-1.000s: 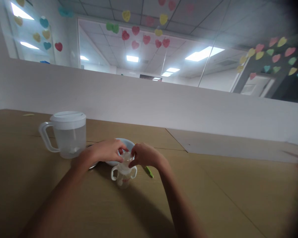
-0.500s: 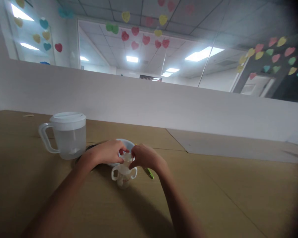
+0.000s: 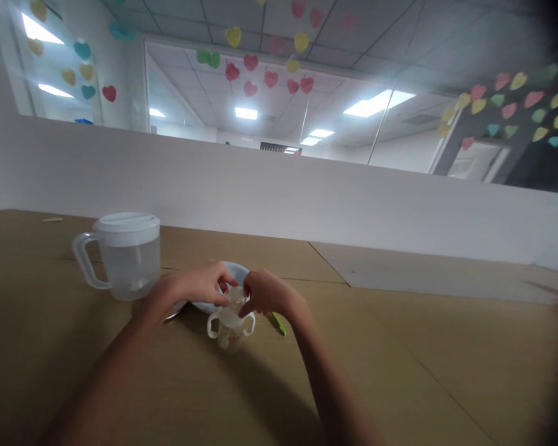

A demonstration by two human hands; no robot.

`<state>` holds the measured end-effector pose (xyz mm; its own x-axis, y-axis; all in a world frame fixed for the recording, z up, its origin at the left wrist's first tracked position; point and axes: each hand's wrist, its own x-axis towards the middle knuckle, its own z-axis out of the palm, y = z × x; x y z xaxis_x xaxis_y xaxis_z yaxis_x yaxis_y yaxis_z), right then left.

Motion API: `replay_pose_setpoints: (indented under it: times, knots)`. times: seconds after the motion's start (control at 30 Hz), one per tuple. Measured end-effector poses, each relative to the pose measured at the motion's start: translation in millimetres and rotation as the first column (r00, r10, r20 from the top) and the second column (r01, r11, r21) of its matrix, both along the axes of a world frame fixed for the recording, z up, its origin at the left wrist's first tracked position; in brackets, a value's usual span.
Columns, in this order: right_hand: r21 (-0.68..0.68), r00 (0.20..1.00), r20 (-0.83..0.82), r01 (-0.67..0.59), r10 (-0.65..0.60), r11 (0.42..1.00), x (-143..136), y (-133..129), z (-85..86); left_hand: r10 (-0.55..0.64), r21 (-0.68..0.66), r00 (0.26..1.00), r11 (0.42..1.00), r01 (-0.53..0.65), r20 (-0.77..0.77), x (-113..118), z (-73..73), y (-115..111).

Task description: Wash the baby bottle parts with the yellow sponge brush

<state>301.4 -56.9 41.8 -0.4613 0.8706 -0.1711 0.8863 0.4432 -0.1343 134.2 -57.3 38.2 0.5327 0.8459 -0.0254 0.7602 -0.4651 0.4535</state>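
A small clear baby bottle with two white side handles stands upright on the table in front of me. At its translucent top part, my left hand grips from the left with curled fingers. My right hand pinches the same top from the right. Behind the bottle and partly hidden by my hands is a pale blue bowl. A green object lies just right of the bottle, partly under my right hand.
A clear pitcher with a white lid stands at the left. Under my left forearm shows a metallic rim. A small flat piece lies far left. Beyond the wooden table is a white wall. Something skin-coloured shows at the right edge.
The view has shifted slightly. Both hands stay at the bottle's top, with hardly any movement between the frames.
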Motion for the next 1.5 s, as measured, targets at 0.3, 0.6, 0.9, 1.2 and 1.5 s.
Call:
replay_pose_setpoints:
  times: [0.3, 0.6, 0.9, 1.2, 1.5]
  knots:
    - [0.045, 1.000, 0.001, -0.031, 0.031, 0.998, 5.4, 1.8, -0.8, -0.087, 0.239, 0.970, 0.970, 0.032, 0.227, -15.1, -37.8, -7.0]
    - [0.251, 0.978, -0.186, -0.044, 0.093, 0.967, 5.6, -9.0, 3.0, 0.056, 0.352, 0.787, 0.873, -0.337, 0.615, 6.0, -144.6, -7.6]
    - [0.201, 0.981, -0.160, -0.075, 0.108, 0.977, -2.8, -4.7, -4.9, 0.095, 0.363, 0.728, 0.818, -0.446, 0.679, 11.6, -157.8, -5.2]
    - [0.232, 0.968, -0.145, -0.166, 0.203, 0.958, -0.5, 0.3, -4.1, 0.066, 0.439, 0.765, 0.786, -0.436, 0.641, 8.7, -171.1, 0.8]
    - [0.219, 0.968, -0.137, -0.180, 0.212, 0.959, 0.7, -0.7, 0.3, 0.065, 0.415, 0.774, 0.813, -0.407, 0.630, 6.1, -170.2, 0.9]
